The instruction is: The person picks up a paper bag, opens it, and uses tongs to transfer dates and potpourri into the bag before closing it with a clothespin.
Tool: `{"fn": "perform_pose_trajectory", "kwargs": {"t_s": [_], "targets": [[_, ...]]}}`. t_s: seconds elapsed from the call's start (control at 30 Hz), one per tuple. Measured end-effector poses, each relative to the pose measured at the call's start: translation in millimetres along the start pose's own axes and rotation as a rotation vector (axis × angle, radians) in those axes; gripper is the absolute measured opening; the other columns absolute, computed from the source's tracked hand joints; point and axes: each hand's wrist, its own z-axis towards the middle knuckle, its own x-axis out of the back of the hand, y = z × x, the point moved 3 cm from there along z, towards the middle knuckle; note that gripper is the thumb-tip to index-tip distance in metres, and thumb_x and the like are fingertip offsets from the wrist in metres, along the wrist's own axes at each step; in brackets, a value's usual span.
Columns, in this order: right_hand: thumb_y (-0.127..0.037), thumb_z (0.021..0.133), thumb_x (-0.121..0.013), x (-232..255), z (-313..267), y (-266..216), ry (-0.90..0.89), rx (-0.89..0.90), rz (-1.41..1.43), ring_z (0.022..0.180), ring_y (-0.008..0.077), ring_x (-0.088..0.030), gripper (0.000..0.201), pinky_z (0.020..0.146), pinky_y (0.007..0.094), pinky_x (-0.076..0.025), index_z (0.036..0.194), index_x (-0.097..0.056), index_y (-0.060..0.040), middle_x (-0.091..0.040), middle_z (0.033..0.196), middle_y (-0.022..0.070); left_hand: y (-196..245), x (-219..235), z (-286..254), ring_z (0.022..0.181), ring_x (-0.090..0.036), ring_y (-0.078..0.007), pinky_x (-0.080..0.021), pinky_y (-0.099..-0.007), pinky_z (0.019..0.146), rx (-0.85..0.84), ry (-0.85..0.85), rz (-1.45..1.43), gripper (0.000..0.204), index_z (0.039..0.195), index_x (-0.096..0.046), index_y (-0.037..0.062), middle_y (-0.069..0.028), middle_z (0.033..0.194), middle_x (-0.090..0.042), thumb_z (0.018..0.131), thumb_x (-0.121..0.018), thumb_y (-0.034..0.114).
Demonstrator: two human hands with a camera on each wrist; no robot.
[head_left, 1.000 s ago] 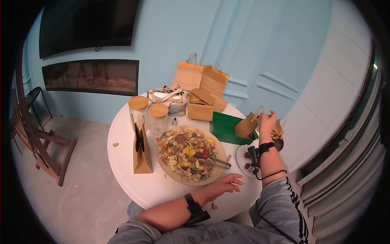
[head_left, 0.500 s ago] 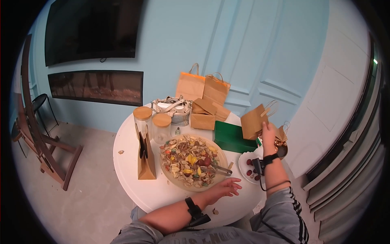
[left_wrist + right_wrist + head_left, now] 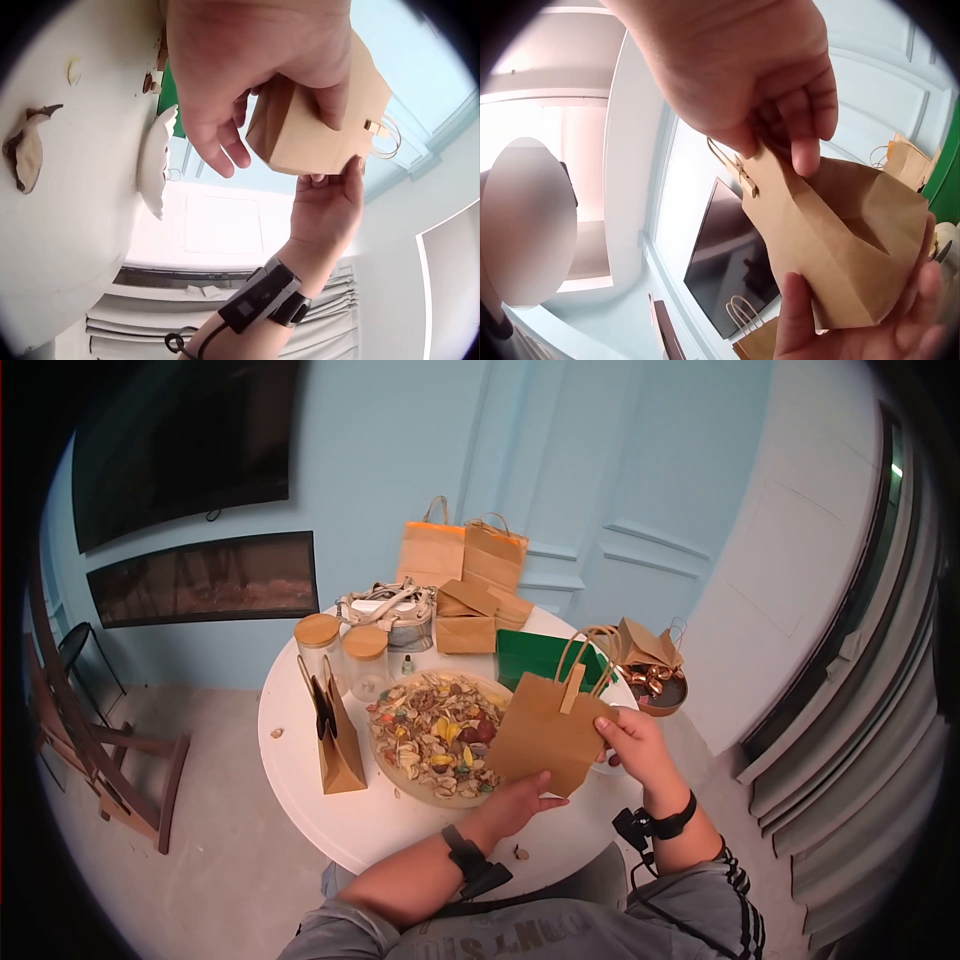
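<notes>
A brown paper bag [image 3: 548, 738] with twisted handles and a small wooden clip is held tilted above the table's right side, partly over the dish of dried petals [image 3: 430, 735]. My right hand [image 3: 640, 745] pinches its upper right edge; in the right wrist view that hand [image 3: 750, 82] grips the rim beside the clip [image 3: 748, 184]. At the bag's bottom is my left hand [image 3: 515, 805], thumb on one face and fingers beneath. The left wrist view shows the left thumb against the bag [image 3: 300, 135].
Another paper bag [image 3: 342, 750] stands left of the dish. Behind are lidded glass jars [image 3: 366, 660], a handbag [image 3: 395, 615], more paper bags [image 3: 432, 555] and a green box [image 3: 530, 658]. A white plate [image 3: 156, 161] sits at the table's right, mostly hidden in the head view.
From the green box, the right hand has lifted the bag and brought it left and nearer the body. The left hand, earlier empty over the table, now holds the bag's bottom.
</notes>
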Motion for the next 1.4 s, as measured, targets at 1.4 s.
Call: {"fn": "perform_pose_trajectory", "kwargs": {"t_s": [1.4], "targets": [[-0.015, 0.086, -0.066, 42, -9, 21, 0.381, 0.067, -0.136, 0.063, 0.0136, -0.054, 0.017, 0.059, 0.0275, -0.044, 0.083, -0.063, 0.001, -0.06, 0.075, 0.0037, 36, -13, -6, 0.124, -0.051, -0.0243, -0.043, -0.0399, 0.103, -0.191, 0.012, -0.073, 0.048, 0.138, -0.039, 0.0048, -0.0104, 0.135, -0.051, 0.094, -0.053, 0.017]]}}
